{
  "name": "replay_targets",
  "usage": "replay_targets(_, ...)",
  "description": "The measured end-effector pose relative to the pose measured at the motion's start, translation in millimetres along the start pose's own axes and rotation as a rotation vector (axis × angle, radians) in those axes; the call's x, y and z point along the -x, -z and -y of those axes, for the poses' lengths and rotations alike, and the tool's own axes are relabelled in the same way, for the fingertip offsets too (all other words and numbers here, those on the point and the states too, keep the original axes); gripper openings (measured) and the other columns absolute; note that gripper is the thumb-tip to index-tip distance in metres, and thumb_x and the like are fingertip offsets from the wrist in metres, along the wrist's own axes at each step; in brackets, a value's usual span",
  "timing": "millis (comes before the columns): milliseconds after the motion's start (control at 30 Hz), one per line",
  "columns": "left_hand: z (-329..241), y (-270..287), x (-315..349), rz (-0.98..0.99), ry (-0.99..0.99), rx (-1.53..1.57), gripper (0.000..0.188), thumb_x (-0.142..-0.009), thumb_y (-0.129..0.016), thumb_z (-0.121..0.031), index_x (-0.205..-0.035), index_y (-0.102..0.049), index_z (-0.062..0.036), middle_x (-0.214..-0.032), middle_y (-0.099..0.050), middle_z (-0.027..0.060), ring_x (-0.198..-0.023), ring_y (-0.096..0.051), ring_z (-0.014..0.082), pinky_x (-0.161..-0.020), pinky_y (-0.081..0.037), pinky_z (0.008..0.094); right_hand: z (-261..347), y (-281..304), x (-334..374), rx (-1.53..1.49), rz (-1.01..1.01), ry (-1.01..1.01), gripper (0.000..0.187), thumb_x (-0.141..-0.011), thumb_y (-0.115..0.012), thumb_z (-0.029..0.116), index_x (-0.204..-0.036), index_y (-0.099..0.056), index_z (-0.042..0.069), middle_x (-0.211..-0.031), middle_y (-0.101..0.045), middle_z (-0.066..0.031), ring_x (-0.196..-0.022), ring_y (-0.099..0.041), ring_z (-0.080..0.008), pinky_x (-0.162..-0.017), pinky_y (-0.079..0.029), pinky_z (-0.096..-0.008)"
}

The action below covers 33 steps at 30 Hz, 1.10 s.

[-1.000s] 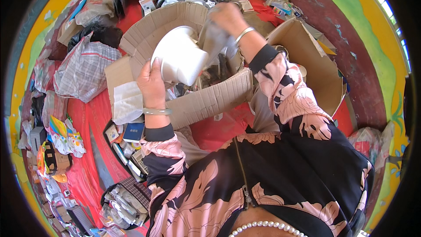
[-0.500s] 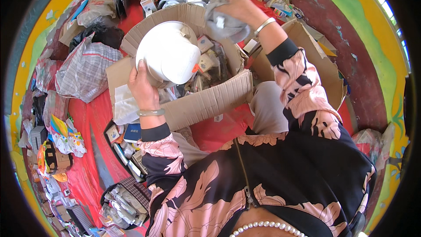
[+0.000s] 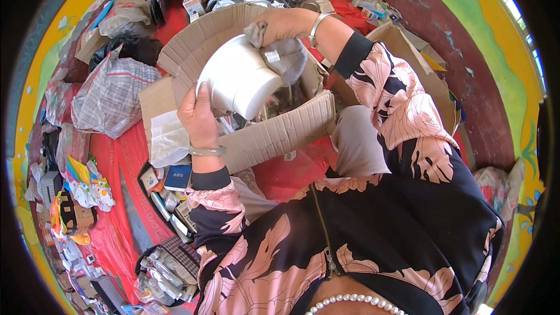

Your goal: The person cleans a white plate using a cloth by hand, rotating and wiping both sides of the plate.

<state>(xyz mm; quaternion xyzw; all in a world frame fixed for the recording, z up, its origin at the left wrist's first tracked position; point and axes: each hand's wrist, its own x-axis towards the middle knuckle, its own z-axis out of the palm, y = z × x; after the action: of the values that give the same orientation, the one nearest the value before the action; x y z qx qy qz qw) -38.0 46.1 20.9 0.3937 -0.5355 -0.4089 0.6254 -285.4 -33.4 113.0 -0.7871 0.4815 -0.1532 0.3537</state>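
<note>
Flared vessel (image 3: 238,76): plain white
Rag (image 3: 286,65): grey
Jacket (image 3: 396,221): black with pink leaf-like print
Left-wrist bangle (image 3: 207,151): pale green
Right-wrist bangle (image 3: 314,29): silvery
Cardboard box (image 3: 280,134): brown
Plaid bag (image 3: 111,90): whitish-grey check, red lines
Floor sheet (image 3: 108,160): red
Booklet (image 3: 177,177): dark blue
Bead necklace (image 3: 353,298): pearly white

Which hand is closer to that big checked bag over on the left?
The left hand, holding the white container to the right of the checked bag. The right hand, with a grey cloth, is farther right, at the container's other side.
</note>
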Motion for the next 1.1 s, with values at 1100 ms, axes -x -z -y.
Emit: replay_targets(1100,15,14,-27,-0.143,0.320,0.646,0.041,-0.091,-0.056,-0.020,-0.124,-0.048,0.0039,-0.119,-0.056,0.0123,-0.111,-0.053,0.0246,-0.095,-0.041,0.0382,-119,32,55,-0.711,-0.879,-0.160,0.020,-0.082,-0.058,0.004,-0.102,-0.061,0.003,-0.095,-0.065,-0.0083,-0.083,-0.064,-0.0196,-0.075,-0.053,-0.0319)
